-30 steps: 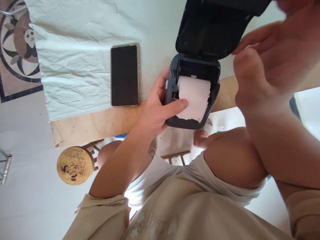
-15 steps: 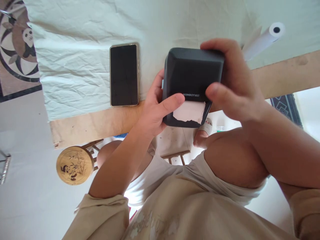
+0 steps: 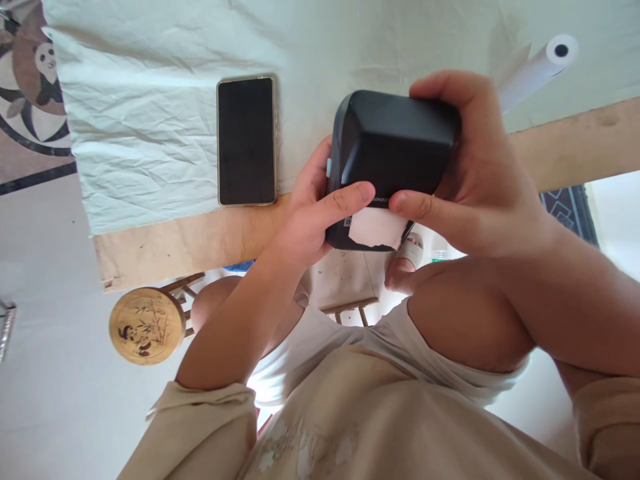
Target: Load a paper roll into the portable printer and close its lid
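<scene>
Two sets of fingers curl around a black NIIMBOT printer, parted only by its width: the left hand grips its left side, the right hand clasps the lid at the right. Over the last second the lid has swung down, so only a ragged paper strip shows; whether it has latched cannot be told. The printer is above the near edge of the desk, between a smartphone and a white paper roll.

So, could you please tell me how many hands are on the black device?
2: the left hand on the left side of the black device, the right hand on its right.
</scene>
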### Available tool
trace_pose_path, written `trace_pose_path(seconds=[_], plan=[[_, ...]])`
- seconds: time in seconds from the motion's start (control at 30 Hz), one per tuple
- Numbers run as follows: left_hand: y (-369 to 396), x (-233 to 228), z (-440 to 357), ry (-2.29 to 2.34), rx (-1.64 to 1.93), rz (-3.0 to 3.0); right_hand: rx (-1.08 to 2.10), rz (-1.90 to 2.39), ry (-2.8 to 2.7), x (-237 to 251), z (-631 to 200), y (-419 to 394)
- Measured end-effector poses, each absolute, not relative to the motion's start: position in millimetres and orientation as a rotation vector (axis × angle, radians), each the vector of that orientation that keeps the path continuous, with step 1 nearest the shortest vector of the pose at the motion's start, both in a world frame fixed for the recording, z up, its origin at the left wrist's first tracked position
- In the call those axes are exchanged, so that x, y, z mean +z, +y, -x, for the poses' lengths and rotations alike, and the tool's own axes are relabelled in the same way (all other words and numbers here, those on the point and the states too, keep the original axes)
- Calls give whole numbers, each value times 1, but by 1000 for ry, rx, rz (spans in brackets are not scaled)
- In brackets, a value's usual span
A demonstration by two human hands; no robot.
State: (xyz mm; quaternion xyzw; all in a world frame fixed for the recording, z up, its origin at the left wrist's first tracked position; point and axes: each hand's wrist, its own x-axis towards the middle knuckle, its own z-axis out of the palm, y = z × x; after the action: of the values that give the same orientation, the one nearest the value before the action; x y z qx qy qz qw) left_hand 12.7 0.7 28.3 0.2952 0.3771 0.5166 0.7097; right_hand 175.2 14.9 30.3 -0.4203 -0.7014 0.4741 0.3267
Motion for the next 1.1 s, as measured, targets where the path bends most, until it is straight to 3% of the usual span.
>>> trace_pose_path(seconds=[0.27,0.4,0.6,1.1], plan=[[1,30,-15,895,1118,-568,1182,1181,-1850,23,-177,16],[6,22,-13,673,1099,-463,1095,1255,-1923,19,-180,18],[9,4,-4,599,1071,-461,775,1187,-2019,23,-173,20],[8,2,-1,626,1209,-479,963,940,-2028,17,-183,26]])
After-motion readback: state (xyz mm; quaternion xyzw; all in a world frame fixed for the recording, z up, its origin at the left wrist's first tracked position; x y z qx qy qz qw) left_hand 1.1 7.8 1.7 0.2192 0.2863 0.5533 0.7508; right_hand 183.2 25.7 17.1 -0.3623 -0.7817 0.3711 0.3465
